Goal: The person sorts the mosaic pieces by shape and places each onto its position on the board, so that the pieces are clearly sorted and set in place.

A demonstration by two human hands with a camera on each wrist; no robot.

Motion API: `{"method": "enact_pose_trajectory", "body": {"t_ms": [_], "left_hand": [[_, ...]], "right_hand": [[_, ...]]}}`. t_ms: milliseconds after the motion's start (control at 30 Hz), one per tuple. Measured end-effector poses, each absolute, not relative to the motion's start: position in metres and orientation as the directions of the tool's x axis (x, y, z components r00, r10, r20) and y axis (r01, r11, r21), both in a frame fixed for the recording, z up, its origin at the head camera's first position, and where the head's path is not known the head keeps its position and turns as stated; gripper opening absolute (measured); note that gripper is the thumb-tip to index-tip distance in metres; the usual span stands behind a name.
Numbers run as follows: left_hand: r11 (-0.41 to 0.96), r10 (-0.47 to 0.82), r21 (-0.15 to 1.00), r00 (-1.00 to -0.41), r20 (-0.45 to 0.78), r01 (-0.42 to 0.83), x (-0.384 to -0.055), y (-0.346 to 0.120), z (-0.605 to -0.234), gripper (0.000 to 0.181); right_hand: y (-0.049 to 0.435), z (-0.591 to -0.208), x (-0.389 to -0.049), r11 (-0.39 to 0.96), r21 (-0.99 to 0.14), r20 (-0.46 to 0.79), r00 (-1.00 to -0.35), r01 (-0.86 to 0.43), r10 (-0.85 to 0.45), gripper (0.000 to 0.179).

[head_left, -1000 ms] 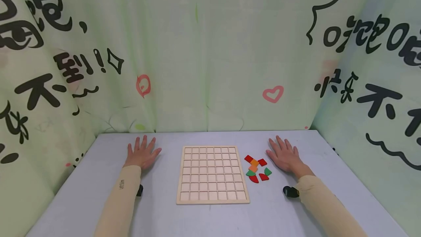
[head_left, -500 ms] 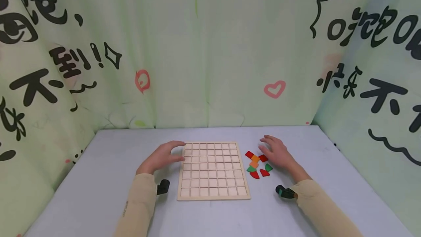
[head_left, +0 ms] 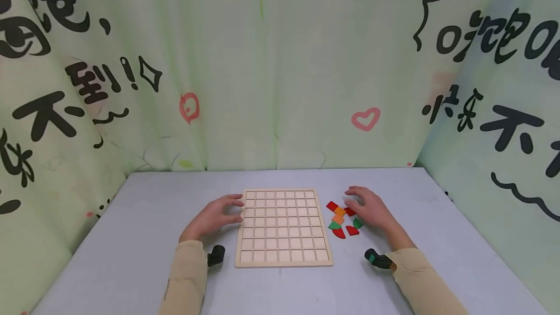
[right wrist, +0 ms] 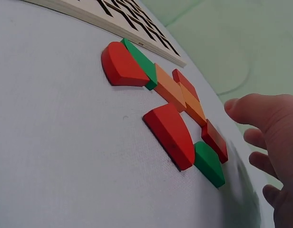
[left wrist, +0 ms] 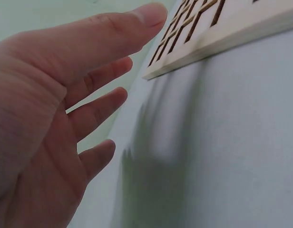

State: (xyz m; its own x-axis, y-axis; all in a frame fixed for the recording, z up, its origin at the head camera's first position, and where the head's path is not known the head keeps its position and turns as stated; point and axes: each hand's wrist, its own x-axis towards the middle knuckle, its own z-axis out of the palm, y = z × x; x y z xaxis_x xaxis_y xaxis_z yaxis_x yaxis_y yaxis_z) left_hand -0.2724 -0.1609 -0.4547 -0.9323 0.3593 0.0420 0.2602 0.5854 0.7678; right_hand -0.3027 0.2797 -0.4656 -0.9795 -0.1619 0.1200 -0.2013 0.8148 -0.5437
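hanging at far left: pale green curtain [head_left: 144, 38] with black lettering, running round behind the white table [head_left: 280, 290]. next, beige left sleeve [head_left: 184, 276], black wrist device [head_left: 216, 256] at its cuff.

left hand [head_left: 211, 217]: fingers spread and loosely bent, nothing held, raised over the table. fingertips just beside the board's left edge; can't tell if they touch.

wooden grid board [head_left: 284, 228]: flat, mid-table, between the hands, rows of square cells.

pieces lie in a loose cluster just right of the board. left part: red square block [head_left: 332, 206] at the far side, green piece [head_left: 334, 226] nearer, then a lighter orange block [head_left: 337, 219], and a red curved-edge piece [right wrist: 122, 66] beside the green one. darker orange block [head_left: 340, 211] sits between the red square and the lighter orange. right part: second red block [right wrist: 215, 142], second red curved-edge piece [right wrist: 170, 135], second green piece [right wrist: 209, 164] at the right end.

right hand [head_left: 373, 209]: fingers apart, slightly bent, nothing held, thumb near the second red block; contact can't be told.

then second black wrist device [head_left: 378, 259], right sleeve [head_left: 424, 278].
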Motion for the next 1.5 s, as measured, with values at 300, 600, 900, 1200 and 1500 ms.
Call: {"method": "enact_pose_trajectory", "body": {"t_ms": [300, 600, 900, 1200, 1500], "left_hand": [[0.597, 0.366, 0.758, -0.93, 0.033, 0.262, -0.273, -0.16, -0.465, 0.035], [0.618, 0.376, 0.729, -0.925, 0.053, 0.293, -0.275, -0.16, -0.471, 0.036], [0.618, 0.382, 0.727, -0.923, 0.056, 0.299, -0.275, -0.163, -0.472, 0.035], [0.622, 0.389, 0.716, -0.919, 0.067, 0.316, -0.275, -0.162, -0.47, 0.035], [0.611, 0.411, 0.713, -0.908, 0.085, 0.344, -0.275, -0.161, -0.47, 0.035]], "right_hand": [[0.28, -0.464, -0.3, 0.819, -0.53, 0.096, -0.975, -0.219, -0.198, 0.038], [0.286, -0.458, -0.294, 0.812, -0.538, 0.041, -0.969, -0.227, -0.244, 0.04], [0.29, -0.458, -0.292, 0.789, -0.536, 0.063, -0.946, -0.3, -0.317, 0.03], [0.288, -0.459, -0.294, 0.816, -0.507, 0.112, -0.959, -0.279, -0.259, 0.026], [0.29, -0.462, -0.295, 0.82, -0.502, 0.128, -0.961, -0.275, -0.244, 0.027]]}}
